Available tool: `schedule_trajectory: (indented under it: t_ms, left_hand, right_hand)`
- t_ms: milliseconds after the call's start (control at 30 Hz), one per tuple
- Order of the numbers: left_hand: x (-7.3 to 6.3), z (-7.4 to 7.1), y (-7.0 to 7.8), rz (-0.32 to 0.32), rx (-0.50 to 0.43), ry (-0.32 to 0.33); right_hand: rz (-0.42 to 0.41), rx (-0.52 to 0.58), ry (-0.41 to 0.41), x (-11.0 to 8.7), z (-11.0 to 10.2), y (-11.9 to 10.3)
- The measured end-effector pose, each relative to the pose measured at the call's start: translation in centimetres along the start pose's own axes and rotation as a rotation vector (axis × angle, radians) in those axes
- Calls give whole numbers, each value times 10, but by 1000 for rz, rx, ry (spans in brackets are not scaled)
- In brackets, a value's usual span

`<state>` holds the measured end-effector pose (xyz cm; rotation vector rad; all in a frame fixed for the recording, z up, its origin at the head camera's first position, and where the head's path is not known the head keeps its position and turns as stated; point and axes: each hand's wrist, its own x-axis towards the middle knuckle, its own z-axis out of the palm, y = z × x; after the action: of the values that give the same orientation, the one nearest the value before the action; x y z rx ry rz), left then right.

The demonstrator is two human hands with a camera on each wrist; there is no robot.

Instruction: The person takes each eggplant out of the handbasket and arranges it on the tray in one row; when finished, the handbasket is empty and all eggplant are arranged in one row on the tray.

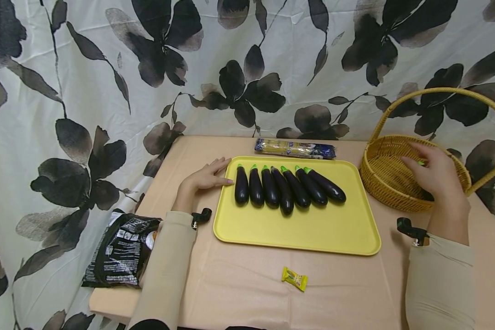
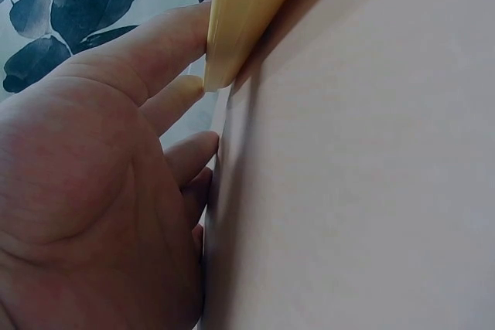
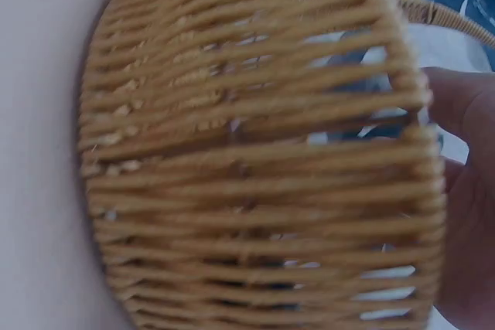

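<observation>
My left hand (image 1: 206, 175) rests at the left edge of the yellow tray (image 1: 297, 236), fingers extended; its thumb touches the rim. In the left wrist view, fingertips meet the tray's side (image 2: 232, 28). Several dark purple eggplants (image 1: 286, 192) lie in a row on the tray, green caps toward the back. At the right, my right hand (image 1: 437, 172) reaches into the wicker basket (image 1: 389, 165). A bit of green (image 1: 421, 163) shows between thumb and fingers; I cannot tell whether they grip it. The basket's woven side (image 3: 255, 175) covers much of that hand in the right wrist view.
Behind the tray lies a long, blue-ended packet (image 1: 294, 149). A small yellow wrapped candy (image 1: 294, 279) sits in front of the tray. A black bag (image 1: 123, 250) lies beside my left forearm. The basket's tall handle (image 1: 441, 90) arches above it. A floral cloth hangs behind the table.
</observation>
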<state>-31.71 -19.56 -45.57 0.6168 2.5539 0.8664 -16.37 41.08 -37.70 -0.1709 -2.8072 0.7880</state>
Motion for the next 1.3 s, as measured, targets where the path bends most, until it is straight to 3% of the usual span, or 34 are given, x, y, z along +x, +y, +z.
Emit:
schedule_trajectory:
  t_ms: [333,667,1000,1300]
  left_hand:
    - [0,0,-1,1,-3,3]
    - [-1,0,0,3,-5,3]
    - [-1,0,1,-3,-2,1]
    - [-1,0,0,-4,0,3]
  right_hand:
    - [73,-86,-61,-1,4,27]
    - [172,-109,-158,-2,4,35]
    - [171,-88,-148,-1,4,33]
    - [175,-107,-200,-2,2,32]
